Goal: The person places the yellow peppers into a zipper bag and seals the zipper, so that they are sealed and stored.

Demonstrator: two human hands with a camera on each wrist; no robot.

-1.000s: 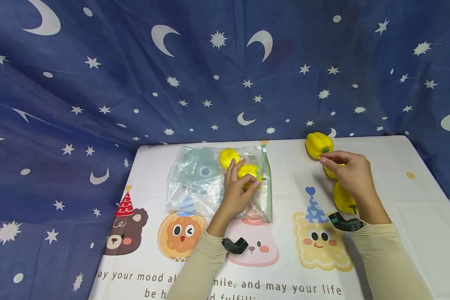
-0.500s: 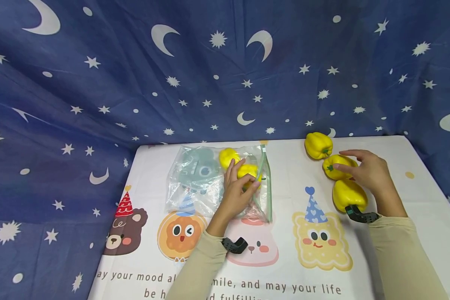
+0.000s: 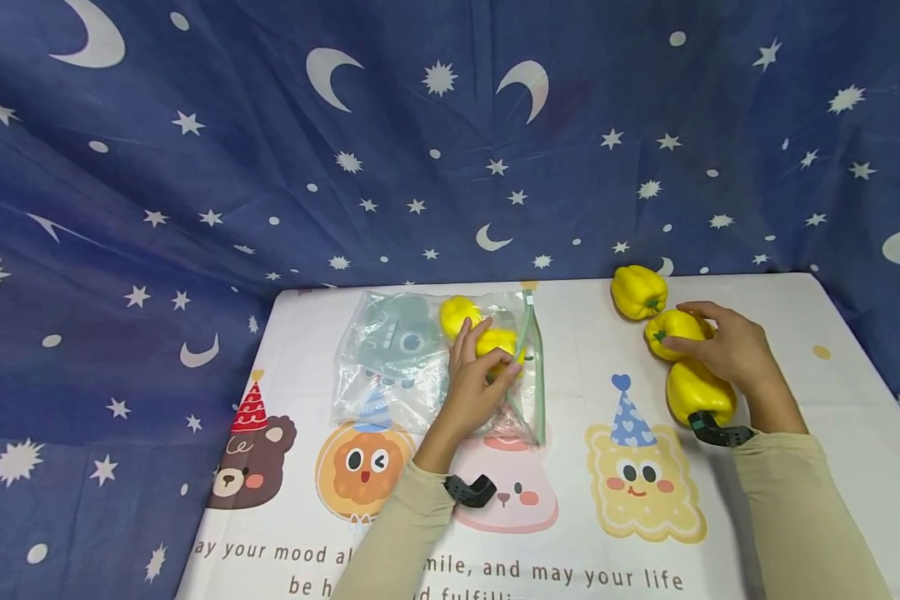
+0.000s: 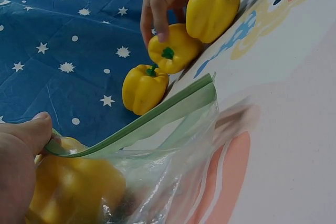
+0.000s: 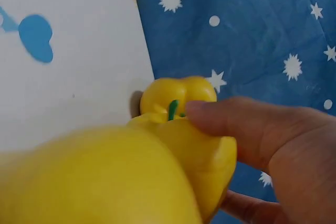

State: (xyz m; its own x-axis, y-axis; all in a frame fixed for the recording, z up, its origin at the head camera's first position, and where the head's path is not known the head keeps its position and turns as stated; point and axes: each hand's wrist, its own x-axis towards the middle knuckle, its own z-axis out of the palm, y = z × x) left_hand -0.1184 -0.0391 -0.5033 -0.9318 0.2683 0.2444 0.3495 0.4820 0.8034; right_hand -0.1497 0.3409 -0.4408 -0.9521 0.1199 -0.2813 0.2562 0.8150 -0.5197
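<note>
Drawn back from the far pepper [image 3: 637, 290], our right hand [image 3: 733, 346] now holds the middle pepper [image 3: 671, 332].
Head view: its fingers [image 3: 701, 308] close round that pepper on the counter [image 3: 855, 375] near three o'clock, the far pepper at its eleven, the near pepper [image 3: 699, 387] at its five; our left hand [image 3: 471, 392], toward six, rests on the clear bag [image 3: 423, 404] with two yellow peppers [image 3: 457, 313] inside. Left wrist: near eight o'clock our left fingers [image 4: 38, 130] pinch the bag's green edge [image 4: 152, 119]. Right wrist: our thumb [image 5: 226, 118] tip lies just beside a green stem [image 5: 173, 109].
</note>
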